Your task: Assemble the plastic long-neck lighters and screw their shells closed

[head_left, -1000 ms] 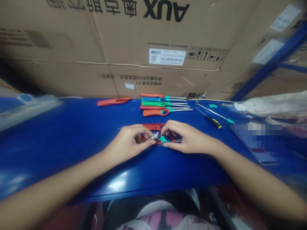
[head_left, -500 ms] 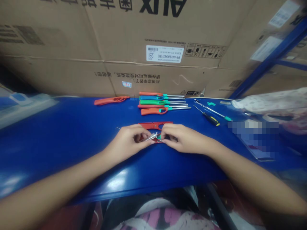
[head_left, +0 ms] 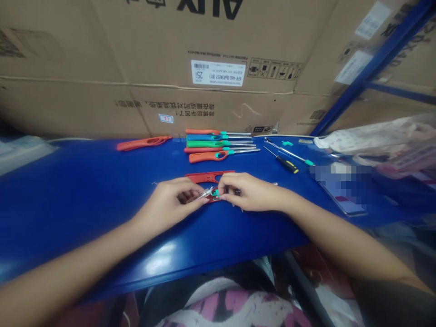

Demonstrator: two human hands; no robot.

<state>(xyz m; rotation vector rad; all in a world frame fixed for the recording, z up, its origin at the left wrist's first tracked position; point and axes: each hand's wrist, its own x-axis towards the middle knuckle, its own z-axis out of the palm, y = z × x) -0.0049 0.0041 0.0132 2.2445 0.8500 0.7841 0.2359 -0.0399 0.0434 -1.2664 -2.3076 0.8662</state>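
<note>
Over the middle of the blue table, my left hand [head_left: 175, 197] is closed on a clear gas tank with a metal valve end [head_left: 206, 193]. The fingertips of my right hand [head_left: 247, 191] are pinched at a small green trigger part [head_left: 215, 193], right beside the valve. Below both hands lies a red lighter shell half [head_left: 214, 200], mostly covered by the fingers. Just behind them, another red shell half [head_left: 200, 177] lies with its inner side up. A thin metal tip [head_left: 275, 184] shows past my right wrist.
Several long-necked lighters [head_left: 207, 156] lie in a stack behind my hands. A red lighter handle [head_left: 143, 143] is to their left. On the right are a yellow-black screwdriver [head_left: 286, 164], a metal rod with a green end [head_left: 293, 155] and a phone [head_left: 344, 195]. Cardboard [head_left: 153, 54] stands behind.
The camera view has turned slightly right, so everything appears further left. Both hands keep their grip; the green part shows a little more between them.
</note>
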